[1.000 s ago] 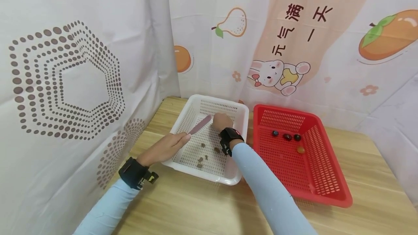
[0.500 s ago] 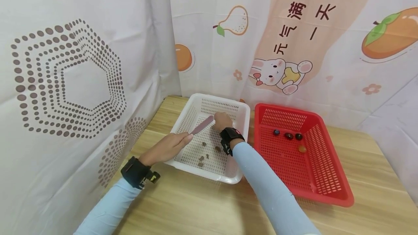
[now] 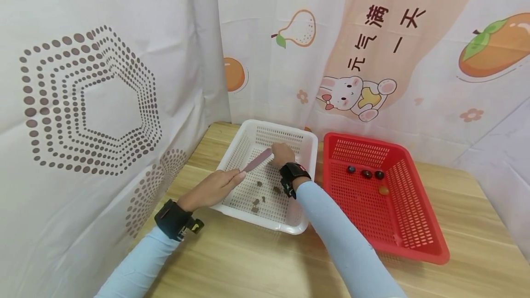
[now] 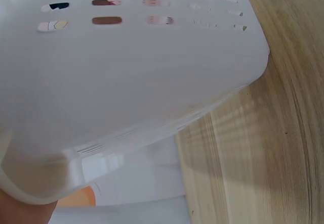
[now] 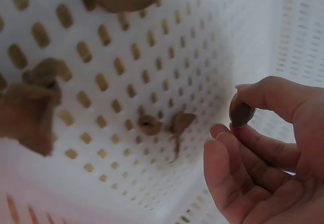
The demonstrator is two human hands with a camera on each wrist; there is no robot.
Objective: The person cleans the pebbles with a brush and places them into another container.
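Note:
A mauve-handled brush (image 3: pixel 258 159) with white bristles along one side is gripped by my left hand (image 3: pixel 213 189) over the near left rim of the white basket (image 3: pixel 258 219). Its bristled end lies right at my right hand (image 3: pixel 283 154), which is inside that basket. In the right wrist view, thumb and finger pinch a small rounded brown stone (image 5: pixel 242 112) above the perforated floor. Brown crumbly bits (image 5: pixel 31 114) lie scattered there. Only a sliver of the left hand (image 4: pixel 23 211) appears in the left wrist view, below the basket wall.
To the right stands a red basket (image 3: pixel 356 215), with several stones in it, among them a blue stone (image 3: pixel 351 169) and an amber stone (image 3: pixel 383 190). Both baskets sit on a wooden table (image 3: pixel 248 261). Printed curtains (image 3: pixel 265 59) hang behind and at the left.
The brush has shifted slightly right, its bristled end closer to my right hand, and its bristles show more. My right hand stays almost in place in the white basket.

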